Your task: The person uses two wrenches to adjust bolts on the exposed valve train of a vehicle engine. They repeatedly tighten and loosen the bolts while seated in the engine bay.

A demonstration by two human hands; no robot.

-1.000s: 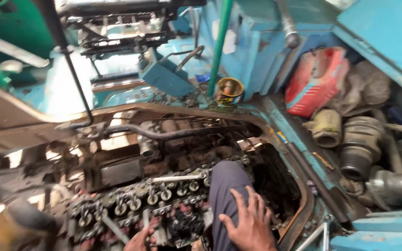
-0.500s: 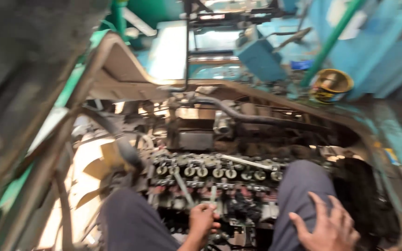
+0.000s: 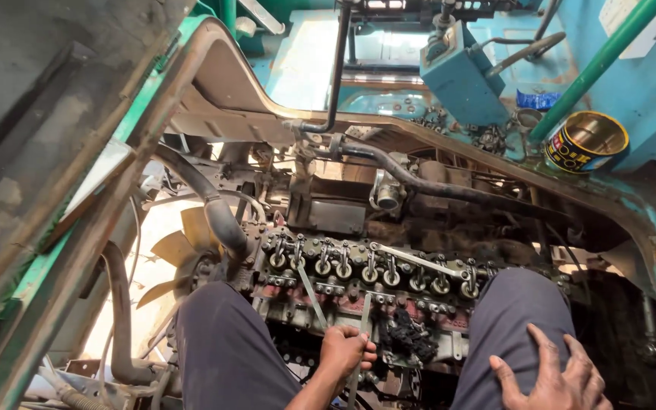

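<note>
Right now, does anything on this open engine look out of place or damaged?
Nothing looks clearly broken. The engine has its top cover off, with valve springs showing. A dark rag lies on it beside the left hand, which grips a thin metal tool. An open tin stands at the opening's edge. The right hand rests on the knee.

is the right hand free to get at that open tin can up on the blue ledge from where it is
Probably not without leaning well forward: the right hand rests flat on the knee, and the tin can stands far across the open engine bay, beside the green pole.

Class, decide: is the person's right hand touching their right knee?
Touching. The head view shows the right hand lying flat, fingers spread, on the right knee, with no gap.
</note>
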